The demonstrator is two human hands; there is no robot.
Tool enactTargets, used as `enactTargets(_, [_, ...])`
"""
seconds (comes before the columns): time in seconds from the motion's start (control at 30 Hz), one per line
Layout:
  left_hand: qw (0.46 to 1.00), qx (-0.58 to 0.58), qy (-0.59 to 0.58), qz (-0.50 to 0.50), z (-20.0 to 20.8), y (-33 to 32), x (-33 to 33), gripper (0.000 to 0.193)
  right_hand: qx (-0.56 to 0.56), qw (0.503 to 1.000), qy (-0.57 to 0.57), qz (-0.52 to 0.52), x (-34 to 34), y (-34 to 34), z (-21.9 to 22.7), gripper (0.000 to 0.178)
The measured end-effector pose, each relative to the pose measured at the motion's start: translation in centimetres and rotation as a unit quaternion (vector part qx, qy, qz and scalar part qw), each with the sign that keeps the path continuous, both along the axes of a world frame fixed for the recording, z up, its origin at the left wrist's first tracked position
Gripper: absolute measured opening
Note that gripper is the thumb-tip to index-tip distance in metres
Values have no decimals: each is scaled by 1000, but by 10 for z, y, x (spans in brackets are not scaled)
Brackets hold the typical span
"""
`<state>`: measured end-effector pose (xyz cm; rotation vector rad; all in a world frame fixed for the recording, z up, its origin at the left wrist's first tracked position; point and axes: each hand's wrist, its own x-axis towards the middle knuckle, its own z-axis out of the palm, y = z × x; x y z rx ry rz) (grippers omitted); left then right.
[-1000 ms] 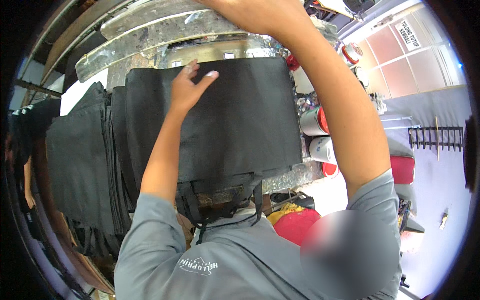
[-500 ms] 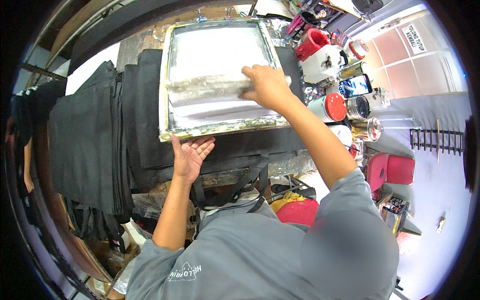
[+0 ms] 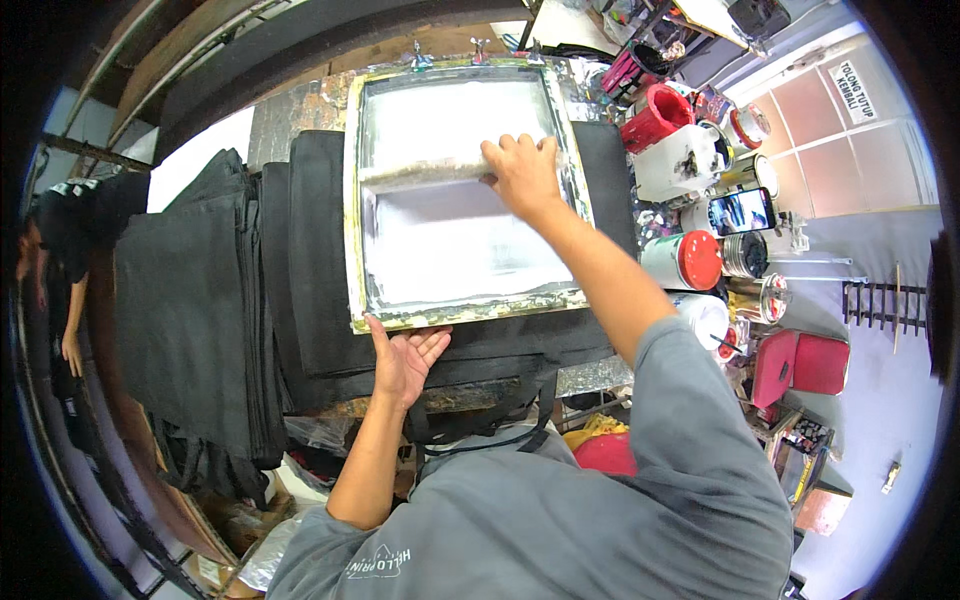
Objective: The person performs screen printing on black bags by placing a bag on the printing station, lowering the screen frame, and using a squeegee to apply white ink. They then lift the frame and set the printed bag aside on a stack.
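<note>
A screen-printing frame [image 3: 357, 250] with pale mesh and paint-smeared edges lies over black fabric [image 3: 320, 345] on the worktable. My right hand [image 3: 525, 175] is closed on the right end of a squeegee [image 3: 425, 174], a long bar lying crosswise on the mesh. White paint shows on the mesh on both sides of the bar. At the frame's near edge is my left hand [image 3: 402, 365], palm up with its fingers stretched out. Its thumb touches the near left corner, and the fingertips reach the edge.
A stack of black fabric bags [image 3: 185, 325] lies to the left. Paint cans, a red-lidded tub [image 3: 698, 260] and a phone [image 3: 741, 212] crowd the right side. Small clamps [image 3: 479, 50] stand at the frame's far edge. Another person's hand [image 3: 72, 355] hangs at far left.
My right hand has pushed the squeegee across the mesh toward the frame's far side. My left hand keeps its place at the near edge. The whole view has shifted slightly.
</note>
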<state>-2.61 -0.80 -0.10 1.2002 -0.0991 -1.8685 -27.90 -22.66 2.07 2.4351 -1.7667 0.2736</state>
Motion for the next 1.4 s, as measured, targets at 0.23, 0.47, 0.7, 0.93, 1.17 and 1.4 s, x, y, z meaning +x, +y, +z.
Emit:
enactTargets(0.23, [754,-275,-571,-175,45,-109,12,43,16,1000,4,9,-14,-52,13,43])
enactTargets(0.47, [337,-419,-816,-213,-7,-257,-16,60,-47,998,34,2,5,-35,-31,40])
enactTargets(0.7, [337,-424,-809,-226,-9,-175,-18,58,-29,999,-13,22,-1,48,-28,36])
enactTargets(0.93, [400,-410,-768,-286,2,-72,-4,62,20,1000,-3,19,8,144,-20,28])
enactTargets(1.17, [452,-276,-814,-236,-8,-27,43,125,98,995,-12,6,7,146,5,35])
enactTargets(1.4, [485,-279,-775,-294,-24,-33,63,122,53,996,-72,3,17,182,-3,54])
